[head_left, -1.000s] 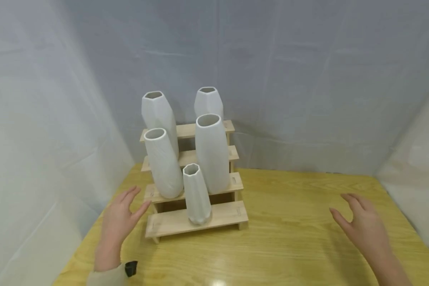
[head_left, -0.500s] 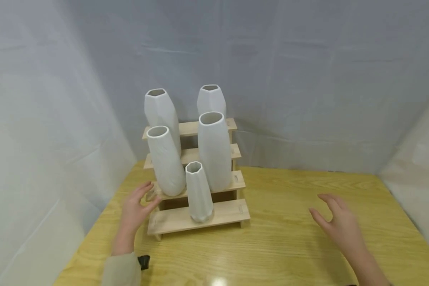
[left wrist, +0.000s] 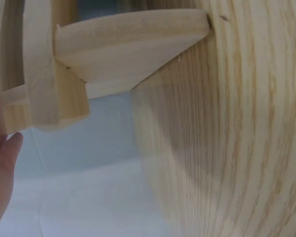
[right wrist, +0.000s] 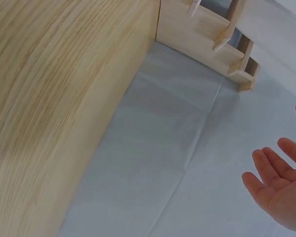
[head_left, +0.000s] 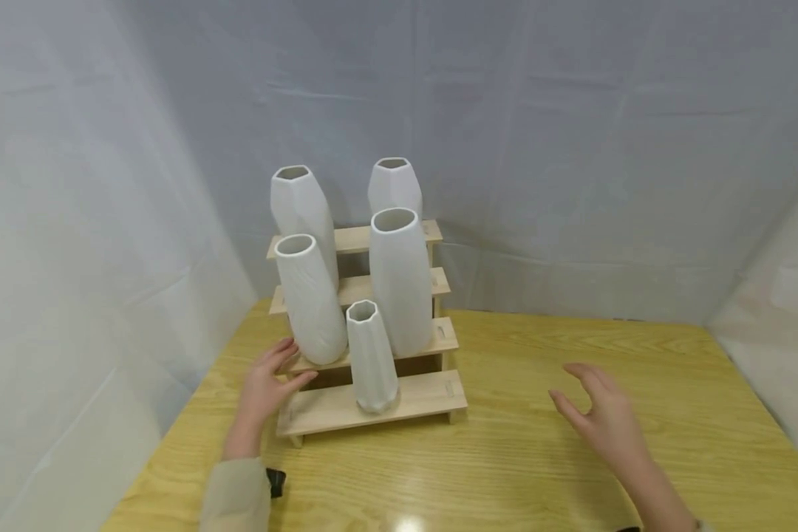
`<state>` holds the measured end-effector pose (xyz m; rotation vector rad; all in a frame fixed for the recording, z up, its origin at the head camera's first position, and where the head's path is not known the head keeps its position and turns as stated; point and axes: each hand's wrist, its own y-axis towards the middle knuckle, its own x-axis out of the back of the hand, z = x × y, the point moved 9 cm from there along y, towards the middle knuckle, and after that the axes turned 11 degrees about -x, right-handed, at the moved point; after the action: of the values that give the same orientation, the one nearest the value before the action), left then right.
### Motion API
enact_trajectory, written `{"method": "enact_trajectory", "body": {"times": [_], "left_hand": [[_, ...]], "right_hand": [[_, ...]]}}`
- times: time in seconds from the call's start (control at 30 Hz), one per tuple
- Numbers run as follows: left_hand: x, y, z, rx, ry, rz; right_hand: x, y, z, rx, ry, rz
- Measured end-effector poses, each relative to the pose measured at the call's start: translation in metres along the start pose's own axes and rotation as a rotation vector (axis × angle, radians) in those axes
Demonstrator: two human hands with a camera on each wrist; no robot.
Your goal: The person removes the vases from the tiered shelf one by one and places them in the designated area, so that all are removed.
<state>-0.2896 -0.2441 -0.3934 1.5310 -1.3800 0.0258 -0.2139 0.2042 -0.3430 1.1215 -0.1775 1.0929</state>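
A stepped wooden rack stands on a yellow wooden table and carries several white vases. A small faceted vase is on the lowest step. Behind it stand a tall round vase and a second round vase. My left hand is at the rack's left end with fingers spread, beside the second step; contact is unclear. The left wrist view shows that rack end close by. My right hand hovers open over the table, right of the rack, holding nothing.
Two faceted vases stand on the upper steps. Grey-white cloth walls enclose the table at the back and both sides. The table's left edge lies just left of my left hand. In the right wrist view the rack shows far off.
My left hand has moved forward and right to the rack's left end. My right hand has drifted left toward the rack, still open. The vases have not moved.
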Motion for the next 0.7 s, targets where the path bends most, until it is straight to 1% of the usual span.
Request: {"method": "enact_trajectory", "body": {"times": [0.2, 0.4, 0.57, 0.7], "left_hand": [[-0.008, 0.002, 0.006, 0.015, 0.014, 0.034], [-0.01, 0.004, 0.006, -0.002, 0.033, 0.012], [-0.012, 0.002, 0.013, 0.044, -0.009, 0.012], [-0.011, 0.0, 0.017, 0.068, -0.041, -0.013]], "right_hand": [[-0.006, 0.0, 0.008, 0.031, 0.027, 0.005], [-0.014, 0.001, 0.019, 0.064, 0.056, 0.014], [-0.024, 0.005, 0.03, 0.077, 0.09, 0.049], [-0.034, 0.008, 0.042, 0.09, 0.112, 0.078]]}}
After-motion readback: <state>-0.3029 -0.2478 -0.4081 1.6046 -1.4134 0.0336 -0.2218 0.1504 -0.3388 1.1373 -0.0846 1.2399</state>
